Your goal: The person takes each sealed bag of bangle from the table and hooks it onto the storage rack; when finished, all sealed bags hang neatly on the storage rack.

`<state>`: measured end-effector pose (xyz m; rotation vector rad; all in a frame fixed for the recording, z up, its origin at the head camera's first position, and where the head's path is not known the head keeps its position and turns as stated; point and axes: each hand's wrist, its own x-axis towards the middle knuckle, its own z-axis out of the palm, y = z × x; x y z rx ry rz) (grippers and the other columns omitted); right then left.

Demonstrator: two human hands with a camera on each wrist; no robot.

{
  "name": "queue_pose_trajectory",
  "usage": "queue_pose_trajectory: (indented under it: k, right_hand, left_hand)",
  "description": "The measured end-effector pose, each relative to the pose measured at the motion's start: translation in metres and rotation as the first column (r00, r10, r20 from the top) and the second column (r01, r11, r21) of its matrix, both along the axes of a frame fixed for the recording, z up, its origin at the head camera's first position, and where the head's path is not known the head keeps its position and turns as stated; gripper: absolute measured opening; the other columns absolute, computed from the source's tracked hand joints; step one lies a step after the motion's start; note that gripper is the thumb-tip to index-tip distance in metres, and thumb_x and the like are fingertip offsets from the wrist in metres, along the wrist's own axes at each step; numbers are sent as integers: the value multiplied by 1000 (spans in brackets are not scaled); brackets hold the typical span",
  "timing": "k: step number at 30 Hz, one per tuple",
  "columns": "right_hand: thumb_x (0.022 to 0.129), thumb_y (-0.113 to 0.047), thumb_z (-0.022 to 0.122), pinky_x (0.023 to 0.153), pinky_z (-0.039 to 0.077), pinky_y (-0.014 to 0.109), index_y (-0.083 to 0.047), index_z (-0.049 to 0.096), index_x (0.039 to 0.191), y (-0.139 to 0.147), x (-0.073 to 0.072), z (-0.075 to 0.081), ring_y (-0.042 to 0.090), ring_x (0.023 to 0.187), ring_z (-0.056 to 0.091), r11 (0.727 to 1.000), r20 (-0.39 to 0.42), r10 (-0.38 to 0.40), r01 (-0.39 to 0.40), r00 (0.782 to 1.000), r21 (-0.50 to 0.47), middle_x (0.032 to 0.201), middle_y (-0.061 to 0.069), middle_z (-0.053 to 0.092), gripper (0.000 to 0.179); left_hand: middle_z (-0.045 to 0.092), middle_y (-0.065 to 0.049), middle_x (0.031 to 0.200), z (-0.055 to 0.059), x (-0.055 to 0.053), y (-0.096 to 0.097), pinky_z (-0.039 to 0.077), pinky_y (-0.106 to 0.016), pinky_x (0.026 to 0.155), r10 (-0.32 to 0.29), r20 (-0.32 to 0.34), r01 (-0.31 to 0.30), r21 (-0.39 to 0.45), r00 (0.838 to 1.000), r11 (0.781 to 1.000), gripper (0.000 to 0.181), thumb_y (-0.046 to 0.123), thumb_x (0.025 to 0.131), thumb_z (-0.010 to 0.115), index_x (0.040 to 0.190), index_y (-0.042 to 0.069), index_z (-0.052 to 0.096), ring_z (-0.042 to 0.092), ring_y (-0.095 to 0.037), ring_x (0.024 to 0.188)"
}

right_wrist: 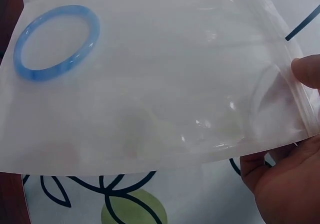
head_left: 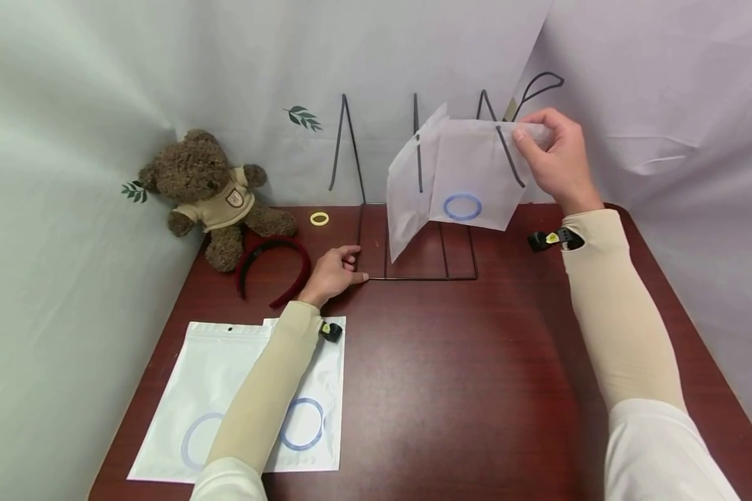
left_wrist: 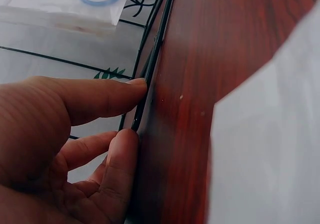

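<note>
At the top right corner of a translucent zip bag (head_left: pixel 476 156), my right hand (head_left: pixel 558 153) pinches the film between thumb and fingers. Low in this bag lies a blue bangle (right_wrist: pixel 57 42). A black prong (head_left: pixel 510 158) of the wire rack runs down in front of the bag from near its top edge; whether it passes through a hole cannot be told. Another translucent bag (head_left: pixel 407 188) hangs tilted at the rack's middle prong. My left hand (head_left: pixel 333 276) holds the front left corner of the rack's base (head_left: pixel 413 279), thumb and fingertips against the black wire (left_wrist: pixel 154 58).
Two white zip bags, one with a blue ring (head_left: pixel 302 424), lie at the front left under my left forearm. Behind them are a dark red headband (head_left: pixel 303 268), a teddy bear (head_left: pixel 216 198) and a yellow ring (head_left: pixel 319 219). White cloth (head_left: pixel 257 56) encloses the table (head_left: pixel 445 390).
</note>
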<state>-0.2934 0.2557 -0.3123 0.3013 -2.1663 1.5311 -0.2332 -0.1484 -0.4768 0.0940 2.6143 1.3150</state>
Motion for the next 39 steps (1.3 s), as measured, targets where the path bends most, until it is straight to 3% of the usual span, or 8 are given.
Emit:
queue_pose_trajectory:
  k: [8,12,17,24,27,31,35,39]
  right_hand:
    - [93,-11,76,74,50,24,-14,75,111,3,5,-4,9,86,64,997,-43,0,-4,999,-82,104,-5,70,18]
    - [92,-8,74,74,48,22,-14,72,113,7,14,-9,7,86,65,988,-52,-86,78,995,-134,99,-7,71,22]
    - [89,-5,74,73,48,22,-14,71,113,23,21,-25,8,86,66,962,-32,-175,164,984,-218,97,-5,71,26]
    - [87,3,76,63,53,18,-2,72,103,39,41,-57,11,70,68,929,-59,-144,114,988,-353,86,2,72,18]
    - [89,-1,78,60,53,16,2,73,99,39,58,-72,6,64,68,967,5,-126,124,992,-221,79,-7,73,12]
    - [93,-16,80,66,50,13,-1,76,105,35,79,-91,-1,71,66,989,137,-117,103,984,110,84,-13,74,19]
    - [95,-26,80,79,52,19,-10,77,117,25,87,-107,10,88,72,930,254,-52,-45,966,364,105,1,79,28]
    - [96,-32,79,100,53,45,-9,69,135,14,87,-121,32,118,70,837,368,40,-232,929,496,131,16,72,46]
  left_hand:
    - [60,-10,120,-1,0,0,47,-35,90,-7,-2,7,1,1000,1000,69,14,85,87,149,11,60,58,-24,102]
    - [61,-10,121,0,0,2,47,-36,90,-7,-2,7,1,1000,1000,69,14,85,86,149,11,60,59,-24,103]
    - [61,-11,121,0,0,2,47,-36,90,-6,4,6,3,1000,1000,70,13,85,86,149,11,60,59,-25,103]
    - [61,-11,121,1,2,2,47,-35,89,-5,3,5,-1,1000,1000,70,12,85,86,149,11,60,59,-24,103]
    - [61,-11,120,2,2,1,47,-35,89,-1,0,1,-4,1000,1000,70,12,85,87,149,11,60,59,-24,102]
    - [61,-11,120,1,2,2,47,-35,90,-8,-4,8,-7,1000,1000,70,13,85,87,150,11,60,60,-24,103]
    - [61,-11,121,1,1,1,48,-35,91,-7,-7,7,-3,1000,1000,70,13,85,87,150,11,60,60,-25,103]
    - [62,-11,121,-1,1,2,48,-35,90,-2,-7,2,-3,1000,1000,70,13,85,87,149,11,60,60,-25,103]
